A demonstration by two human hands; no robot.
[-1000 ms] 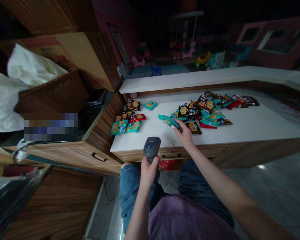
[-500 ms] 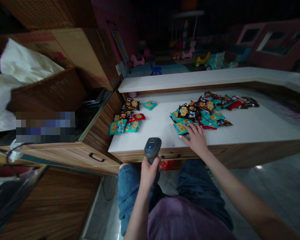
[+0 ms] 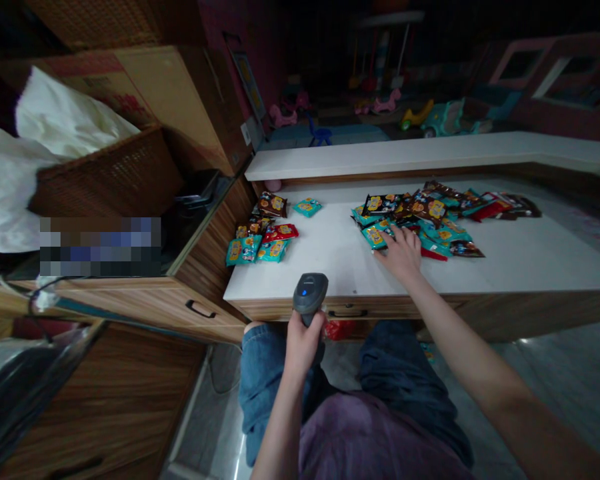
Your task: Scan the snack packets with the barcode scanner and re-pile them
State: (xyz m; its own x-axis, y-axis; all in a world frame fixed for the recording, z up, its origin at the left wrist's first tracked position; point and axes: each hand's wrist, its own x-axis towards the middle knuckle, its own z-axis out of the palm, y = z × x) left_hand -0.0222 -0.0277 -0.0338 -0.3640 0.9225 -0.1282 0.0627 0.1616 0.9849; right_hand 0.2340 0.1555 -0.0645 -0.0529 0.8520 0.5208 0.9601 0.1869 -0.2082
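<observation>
My left hand [image 3: 304,337] is wrapped around the handle of a dark grey barcode scanner [image 3: 311,291], which has a blue light on top and is held over my lap at the counter's front edge. Fingers apart, my right hand [image 3: 403,255] rests at the near side of a heap of snack packets. Its fingertips touch a teal packet [image 3: 375,235] and partly cover it. Behind that lies a black packet [image 3: 380,203], with brown packets [image 3: 429,208] beside it. Toward the left, a smaller group holds a red packet [image 3: 281,233] and teal packets [image 3: 243,250].
The white counter [image 3: 325,257] has a raised ledge [image 3: 380,152] along its back and a drawer handle [image 3: 348,313] below. A single teal packet [image 3: 308,207] lies between the groups. A wicker basket [image 3: 110,177] with white bags stands on the left cabinet.
The view has shifted slightly. My right hand has moved a little farther over the heap, and the black packet lies farther back. My left hand keeps the scanner in about the same place.
</observation>
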